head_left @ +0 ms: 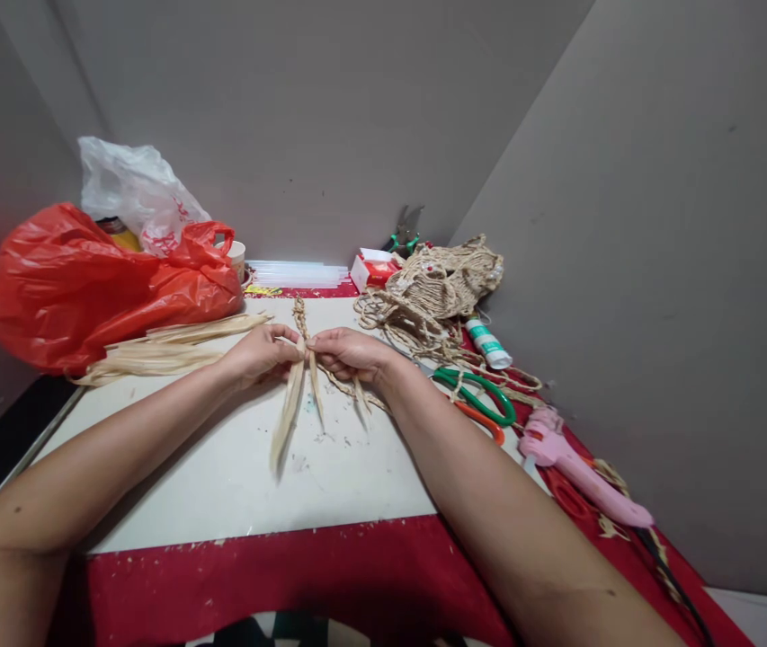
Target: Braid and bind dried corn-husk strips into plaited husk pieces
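My left hand [265, 355] and my right hand [349, 353] meet over the white board [356, 476], fingers pinched on pale fibre strips [292, 409]. Loose strip ends hang down between and below the hands, toward me. A braided cord [299, 316] runs away from my fingertips toward the back of the board. Another thin braid passes under my right hand. More flat pale strips [160, 355] lie in a bundle left of my left hand.
A red plastic bag [100, 288] fills the back left. Clear sticks [298, 274] lie behind. At right are a braided cord heap [447, 288], green-handled scissors [477, 391], a white-green roll [489, 344] and a pink glue gun [578, 467].
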Tool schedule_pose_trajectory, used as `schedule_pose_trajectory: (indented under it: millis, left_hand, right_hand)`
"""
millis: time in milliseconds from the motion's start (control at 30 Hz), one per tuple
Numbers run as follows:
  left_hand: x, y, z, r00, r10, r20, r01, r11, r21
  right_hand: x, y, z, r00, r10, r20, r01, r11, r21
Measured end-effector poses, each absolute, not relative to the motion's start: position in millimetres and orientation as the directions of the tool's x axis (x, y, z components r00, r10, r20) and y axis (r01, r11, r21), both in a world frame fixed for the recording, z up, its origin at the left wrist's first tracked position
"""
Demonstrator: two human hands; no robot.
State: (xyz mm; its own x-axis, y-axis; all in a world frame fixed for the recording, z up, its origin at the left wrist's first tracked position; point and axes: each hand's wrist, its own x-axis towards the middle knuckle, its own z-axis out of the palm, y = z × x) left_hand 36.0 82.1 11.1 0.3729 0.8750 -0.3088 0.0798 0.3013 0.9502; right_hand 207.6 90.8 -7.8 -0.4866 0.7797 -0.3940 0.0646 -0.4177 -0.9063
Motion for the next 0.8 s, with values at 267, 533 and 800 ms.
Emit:
schedule_pose_trajectory:
  millis: [267,533,800]
  left_hand:
    - [31.7,88.8,7.3,0.391,0.858,-0.332,0.121,0.310,0.943]
    - [32.8,95.5,1.9,0.300,0.912,-0.278,0.209,0.221,0.953]
    - [31.2,94.7,-0.5,0.296,0.954,-0.040,0.433,-0.096,0.896]
  right_hand:
    - [208.8,91.0,-9.2,-0.507,0.773,-0.380,0.071,-0.402,-0.913]
    - [206.5,88.9,-8.1,-0.468,0.801,-0.372,0.082,-0.380,-0.921]
    - [207.2,89.5,-10.1,-0.461,0.813,-0.356,0.064,-0.369,-0.927]
